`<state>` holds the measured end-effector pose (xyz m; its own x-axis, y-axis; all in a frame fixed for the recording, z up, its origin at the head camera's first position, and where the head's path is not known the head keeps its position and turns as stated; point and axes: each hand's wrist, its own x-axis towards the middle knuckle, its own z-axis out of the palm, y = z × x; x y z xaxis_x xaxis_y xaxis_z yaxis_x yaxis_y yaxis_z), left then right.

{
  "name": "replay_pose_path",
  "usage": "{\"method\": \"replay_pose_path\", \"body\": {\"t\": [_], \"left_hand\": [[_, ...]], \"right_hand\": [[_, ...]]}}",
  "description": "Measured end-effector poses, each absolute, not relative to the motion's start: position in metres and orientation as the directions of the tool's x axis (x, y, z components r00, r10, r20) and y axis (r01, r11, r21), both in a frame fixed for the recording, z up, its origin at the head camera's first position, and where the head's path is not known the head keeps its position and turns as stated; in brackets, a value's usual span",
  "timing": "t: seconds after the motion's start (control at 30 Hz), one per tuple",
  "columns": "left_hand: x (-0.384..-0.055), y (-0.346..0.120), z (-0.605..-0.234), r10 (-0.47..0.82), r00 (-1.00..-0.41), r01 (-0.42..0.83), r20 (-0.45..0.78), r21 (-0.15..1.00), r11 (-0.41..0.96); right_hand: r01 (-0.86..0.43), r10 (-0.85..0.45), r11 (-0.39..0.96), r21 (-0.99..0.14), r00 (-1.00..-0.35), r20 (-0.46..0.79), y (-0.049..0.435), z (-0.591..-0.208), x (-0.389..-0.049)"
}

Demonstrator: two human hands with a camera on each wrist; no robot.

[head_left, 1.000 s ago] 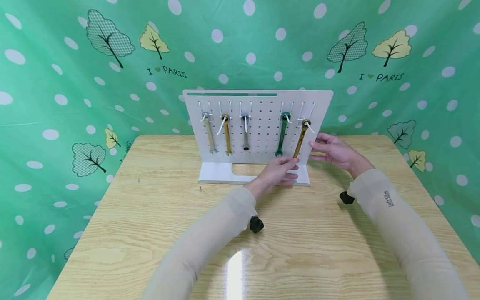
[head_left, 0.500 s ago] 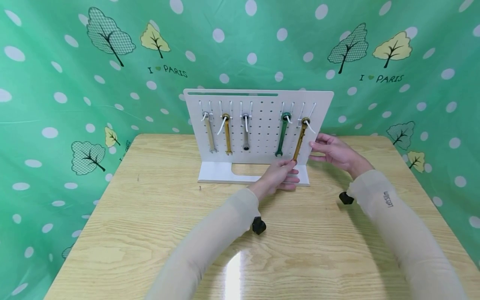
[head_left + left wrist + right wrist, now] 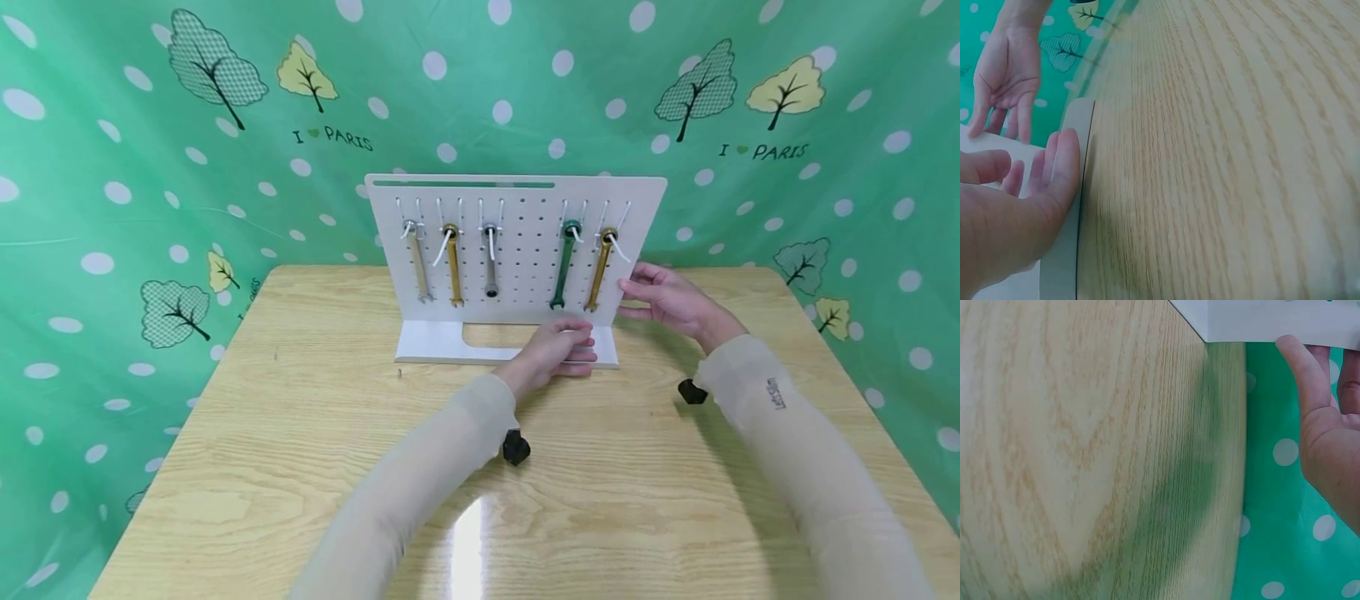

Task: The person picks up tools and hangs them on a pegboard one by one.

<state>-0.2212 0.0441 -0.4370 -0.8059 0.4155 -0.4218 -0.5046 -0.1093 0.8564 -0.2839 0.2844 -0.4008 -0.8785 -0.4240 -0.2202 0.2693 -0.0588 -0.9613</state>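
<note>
A white pegboard stand (image 3: 531, 292) holds several wrenches hanging from white hooks. At its right end hangs a gold wrench (image 3: 599, 275), its lower end just above my left hand (image 3: 558, 346). That hand touches no wrench; its fingers are loosely bent over the stand's base, as the left wrist view (image 3: 1029, 200) also has it. My right hand (image 3: 671, 304) grips the board's right edge, thumb on the front and fingers behind, partly hidden. In the right wrist view the thumb (image 3: 1304, 372) meets the board's edge. Left of the gold wrench hangs a green wrench (image 3: 564, 267).
Farther left hang a silver wrench (image 3: 491, 271), another gold wrench (image 3: 454, 271) and a pale wrench (image 3: 419, 267). The stand sits toward the back of a wooden table (image 3: 300, 433), before a green dotted curtain (image 3: 480, 92). Black wrist devices (image 3: 515, 447) hang under both cuffs.
My left hand has let go of the right-hand gold wrench's lower end, which now hangs free and slightly closer to the board. The right hand stays at the board's edge.
</note>
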Motion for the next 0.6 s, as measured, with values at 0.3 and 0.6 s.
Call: {"method": "replay_pose_path", "body": {"t": [0.3,0.6], "left_hand": [[-0.228,0.025,-0.42,0.47,-0.794,-0.456,-0.385,0.889,-0.043],[-0.239,-0.069,-0.386,0.511,-0.84,-0.121,-0.183,0.981,0.153]], "right_hand": [[0.23,-0.381,0.002,-0.973,-0.9,-0.213,0.285,-0.392,-0.283],[-0.048,-0.204,0.604,-0.796,-0.974,-0.096,0.281,-0.362,-0.265]]}}
